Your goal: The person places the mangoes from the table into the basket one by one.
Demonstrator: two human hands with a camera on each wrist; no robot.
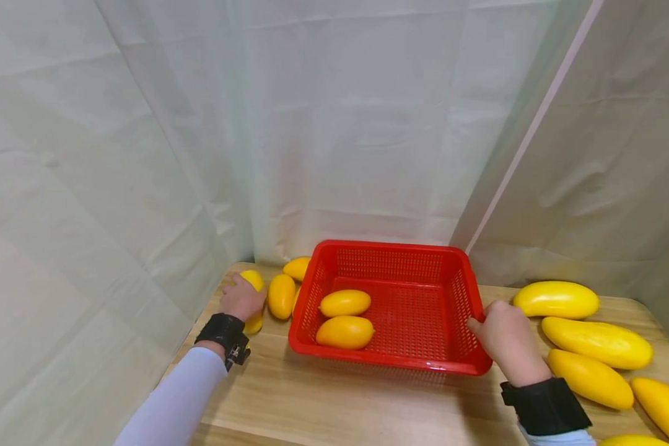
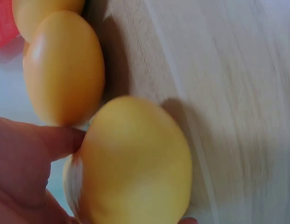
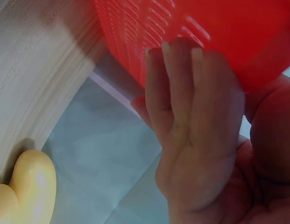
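My left hand [image 1: 241,297] holds a yellow mango [image 2: 135,158] at the table's left edge. In the left wrist view the thumb lies along one side of it and a fingertip shows at the other; the rest of the grip is hidden. On the right, my right hand [image 1: 507,337] grips the right rim of a red plastic basket [image 1: 393,248], its fingers against the perforated outer wall [image 3: 149,28]. Two mangoes, one farther back [image 1: 345,302] and one nearer [image 1: 345,332], lie in the basket's left half.
Between my left hand and the basket stands another mango [image 1: 281,297], with one more [image 1: 297,268] behind, partly hidden by the basket. Several larger, longer yellow fruits [image 1: 596,342] lie along the right of the wooden table [image 1: 334,409]. Pale sheeting [image 1: 368,124] hangs behind.
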